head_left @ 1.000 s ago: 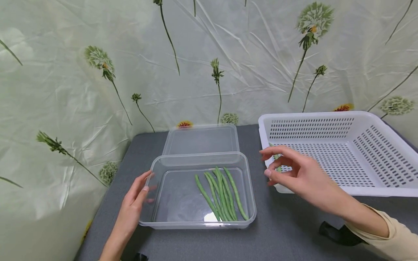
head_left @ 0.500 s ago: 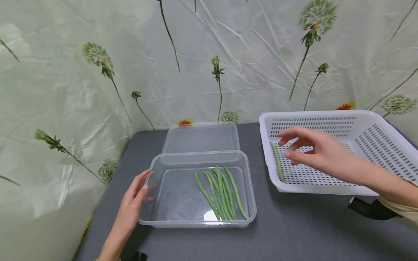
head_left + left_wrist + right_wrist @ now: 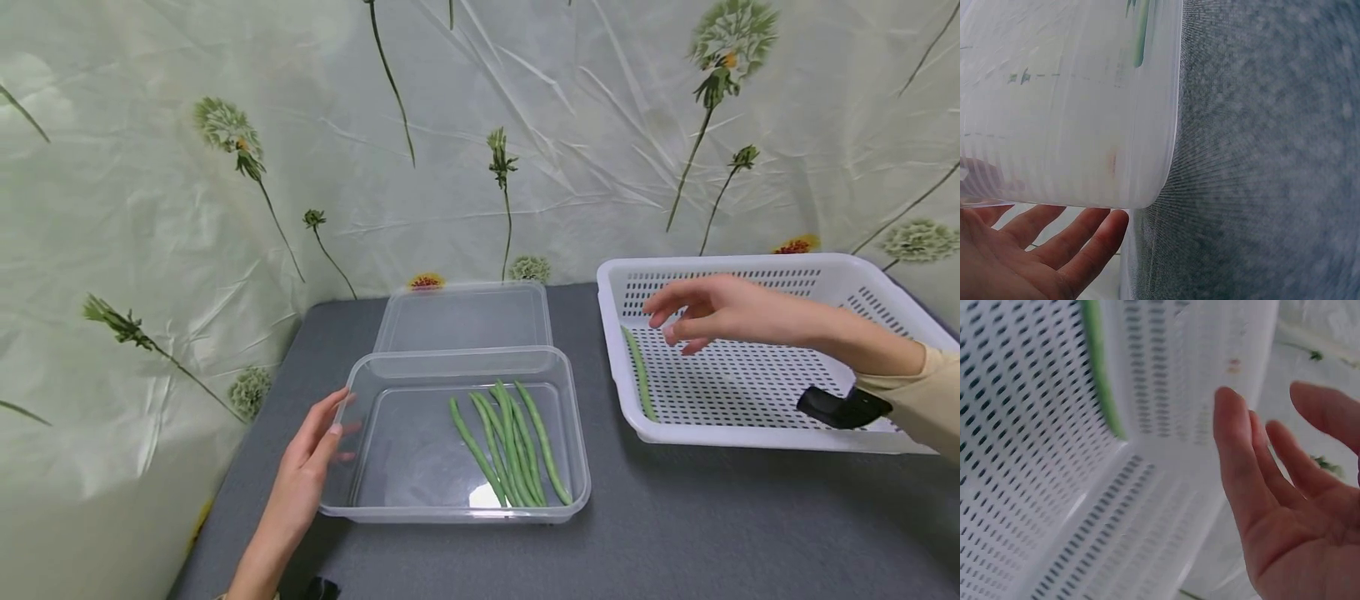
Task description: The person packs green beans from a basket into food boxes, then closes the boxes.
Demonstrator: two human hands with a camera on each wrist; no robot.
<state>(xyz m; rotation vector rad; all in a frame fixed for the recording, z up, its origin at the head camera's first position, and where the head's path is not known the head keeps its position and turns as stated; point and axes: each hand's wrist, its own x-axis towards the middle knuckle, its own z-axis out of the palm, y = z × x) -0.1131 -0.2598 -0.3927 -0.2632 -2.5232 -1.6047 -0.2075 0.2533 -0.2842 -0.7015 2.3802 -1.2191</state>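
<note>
In the head view a clear plastic container (image 3: pixel 401 450) holds several green beans (image 3: pixel 517 450) bunched along its right side. My left hand (image 3: pixel 296 479) rests against the container's left wall with fingers loosely extended; the left wrist view has its fingertips (image 3: pixel 1113 228) right at the wall. To the right stands a white perforated basket (image 3: pixel 750 435). One green bean (image 3: pixel 639 371) lies inside along its left wall, and it also shows in the right wrist view. Above the basket, just right of that bean, my right hand (image 3: pixel 723 310) hovers with fingers bent loosely and nothing between them.
A flat translucent lid (image 3: pixel 465 317) lies behind the container. The dark grey tabletop (image 3: pixel 637 525) runs under everything, backed by a flower-printed sheet (image 3: pixel 420 108). A black strap (image 3: pixel 843 408) is on the right wrist.
My right hand has moved rightward and away from the basket's left wall to over the basket, uncovering the bean inside. My left hand and the beans in the container stay in place.
</note>
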